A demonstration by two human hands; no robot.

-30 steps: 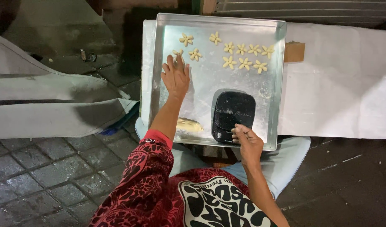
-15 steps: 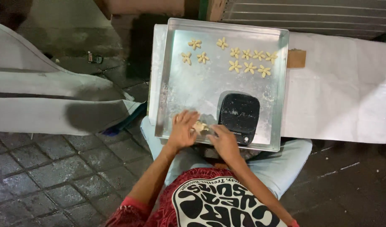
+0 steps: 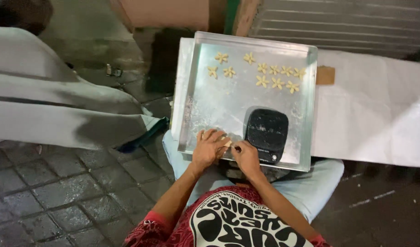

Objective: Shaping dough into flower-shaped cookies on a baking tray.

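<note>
A square metal baking tray [image 3: 219, 103] rests on my lap, with several small flower-shaped dough pieces [image 3: 276, 75] laid out along its far side. A small black digital scale [image 3: 266, 133] sits on the tray's near right part. My left hand [image 3: 209, 147] and my right hand [image 3: 245, 157] meet at the tray's near edge, just left of the scale. Together they pinch a small pale lump of dough [image 3: 227, 141], mostly hidden by the fingers.
White paper or cloth [image 3: 379, 114] covers the surface right of the tray, with a small brown card [image 3: 325, 75] on it. Grey-white sheeting [image 3: 50, 110] lies at left over a paved stone floor [image 3: 59, 196]. A corrugated shutter [image 3: 347, 23] stands behind.
A second ago my left hand reached to the far dough pieces while the right was by the scale. Both hands have since come together at the near edge on a dough lump.
</note>
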